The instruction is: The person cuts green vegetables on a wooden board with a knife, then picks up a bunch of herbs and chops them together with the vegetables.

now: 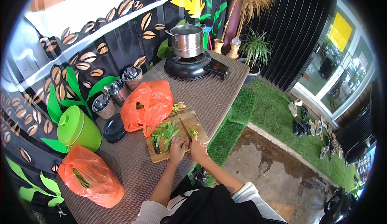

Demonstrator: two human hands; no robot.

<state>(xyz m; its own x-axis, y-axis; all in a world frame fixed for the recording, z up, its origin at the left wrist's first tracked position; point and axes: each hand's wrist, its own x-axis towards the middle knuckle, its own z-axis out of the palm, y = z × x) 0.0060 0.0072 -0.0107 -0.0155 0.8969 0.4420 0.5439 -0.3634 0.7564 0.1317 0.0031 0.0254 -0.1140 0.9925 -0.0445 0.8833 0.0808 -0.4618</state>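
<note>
A wooden cutting board (161,156) lies near the table's front edge. My right hand (197,150) is wrapped round the handle of a knife (185,128), whose blade points away from me over the board. Close beside it, my left hand (178,148) is closed over the near ends of some leafy greens (166,133); its fingertips are partly hidden. Small chopped green pieces (194,132) lie to the right of the blade. Trimmed stem ends with roots (178,108) sit at the board's far edge, next to an orange plastic bag (150,105).
A steel pot (186,42) stands on a black portable gas stove (187,67) at the table's far end. Along the wall are cutlery holders (104,106), dark stacked plates (114,128) and a green lidded bucket (79,130). Another orange bag (94,181) holding greens sits at the near left.
</note>
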